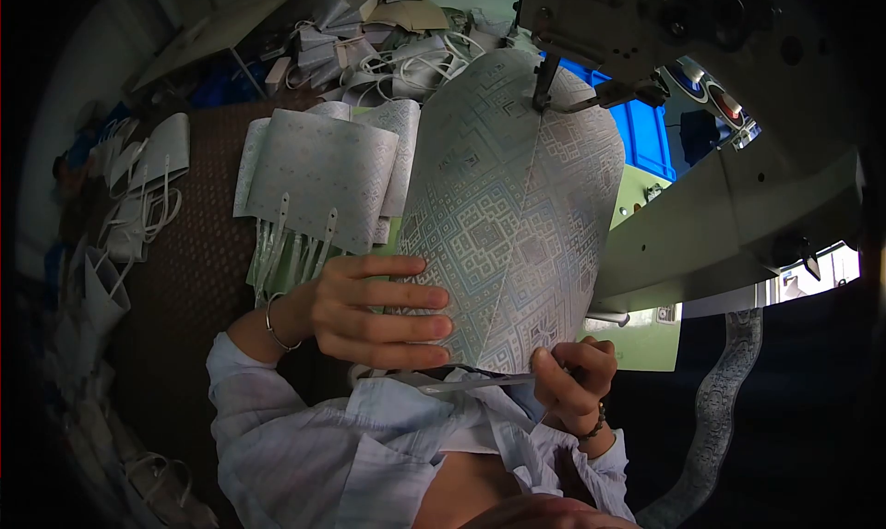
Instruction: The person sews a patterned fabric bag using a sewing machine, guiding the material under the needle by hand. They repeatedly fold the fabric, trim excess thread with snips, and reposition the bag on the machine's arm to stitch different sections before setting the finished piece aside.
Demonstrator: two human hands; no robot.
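A large patterned panel, pale with woven-looking diamond figures, curves from the sewing machine down towards me. Its far end sits under the machine's presser foot, and a seam line runs along its length. My left hand lies on the panel's left edge, fingers stretched out and apart. At the near right corner, my right hand is closed, thumb against curled fingers, on the end of a pale strap. Whether those fingers also grip the panel's edge is hard to tell.
Left of the panel lies a stack of pale patterned pieces with straps. Similar bags hang or lie at the far left. A heap of pieces fills the back. A blue crate stands behind the machine arm.
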